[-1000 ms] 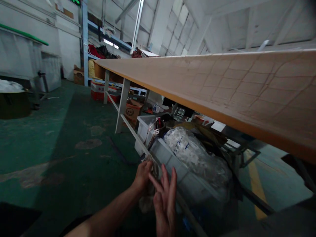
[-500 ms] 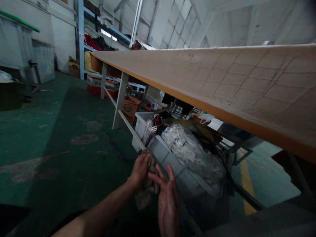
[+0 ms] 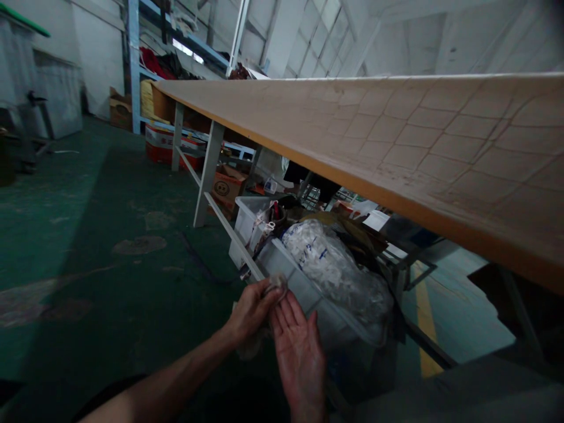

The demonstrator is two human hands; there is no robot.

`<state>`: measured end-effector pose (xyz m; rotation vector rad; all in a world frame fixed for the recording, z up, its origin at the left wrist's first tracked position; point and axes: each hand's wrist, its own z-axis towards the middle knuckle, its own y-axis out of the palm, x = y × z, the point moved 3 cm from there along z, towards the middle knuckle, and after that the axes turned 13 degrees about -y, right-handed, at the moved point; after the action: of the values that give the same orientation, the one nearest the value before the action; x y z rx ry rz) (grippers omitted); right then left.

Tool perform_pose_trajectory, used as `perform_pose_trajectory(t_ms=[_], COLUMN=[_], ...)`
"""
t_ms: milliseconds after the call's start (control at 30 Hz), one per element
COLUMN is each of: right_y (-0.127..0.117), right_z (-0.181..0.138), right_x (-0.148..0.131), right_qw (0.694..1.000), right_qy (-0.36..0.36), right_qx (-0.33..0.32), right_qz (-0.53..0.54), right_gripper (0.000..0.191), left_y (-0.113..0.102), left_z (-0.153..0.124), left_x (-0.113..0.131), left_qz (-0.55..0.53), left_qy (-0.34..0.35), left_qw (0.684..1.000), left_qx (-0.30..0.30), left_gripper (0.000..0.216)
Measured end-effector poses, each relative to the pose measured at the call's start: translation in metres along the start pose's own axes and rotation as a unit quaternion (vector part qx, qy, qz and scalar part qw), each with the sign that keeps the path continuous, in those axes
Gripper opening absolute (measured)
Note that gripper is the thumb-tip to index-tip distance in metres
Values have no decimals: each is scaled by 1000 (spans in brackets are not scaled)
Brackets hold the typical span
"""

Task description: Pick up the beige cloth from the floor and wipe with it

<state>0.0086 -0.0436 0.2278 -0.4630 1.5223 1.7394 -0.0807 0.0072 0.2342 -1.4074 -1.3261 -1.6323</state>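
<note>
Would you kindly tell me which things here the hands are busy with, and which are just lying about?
In hand: left hand, right hand, cloth.

Lying about: plastic bag, grey bin, white tub, cardboard box, long table.

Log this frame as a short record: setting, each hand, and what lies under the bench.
Setting: workshop, green floor, long wooden bench.
Left hand: pinches a small pale wad; grip closed on it.
Right hand: palm up, fingers open, just below the wad, holding nothing.
Under bench: grey plastic bin holding a clear bag of white pieces; white bin behind it.
Background: cardboard box, blue shelving.
</note>
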Motion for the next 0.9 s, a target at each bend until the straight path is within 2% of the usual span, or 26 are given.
perform_pose_trajectory(t_ms=[133,200,233,300,367,400,500,567,667,767,833,900], right_y=[9,10,9,7,3,0,-6,-6,-2,0,-1,-3], right_z=[-10,-13,-13,-12,-9,-7,-5,-6,-8,-10,-10,-10], right_x=[-6,-13,-16,-20,-16,-12,-1,3,4,3,4,5], right_qw=[989,953,916,805,695,656,569,521,463,427,405,389], right_qy=[-86,-148,-181,-244,-284,-295,-299,-302,-330,-364,-371,-371], right_qx=[-60,-83,-98,-143,-189,-203,-206,-199,-201,-202,-215,-231], right_qz=[-108,-250,-344,-522,-633,-665,-738,-774,-798,-803,-808,-811], right_gripper=[52,51,48,41,43,46,51,51,54,55,56,55], left_y=[-10,-17,-20,-22,-19,-16,-9,-8,-16,-27,-27,-22], left_z=[12,17,19,18,14,11,6,6,12,16,15,11], left_x=[-5,-5,-4,-1,1,2,-1,-4,-4,3,9,14], left_qz=[-51,-110,-138,-174,-179,-168,-70,-16,-48,-124,-127,-70], left_qy=[2,-23,-43,-80,-104,-106,-79,-45,-26,-42,-61,-65], left_qw=[996,990,986,981,978,980,993,998,998,988,989,995], left_qx=[70,88,81,42,-8,-25,-56,-44,23,75,53,-3], left_gripper=[37,37,38,38,40,41,39,37,42,46,46,43])
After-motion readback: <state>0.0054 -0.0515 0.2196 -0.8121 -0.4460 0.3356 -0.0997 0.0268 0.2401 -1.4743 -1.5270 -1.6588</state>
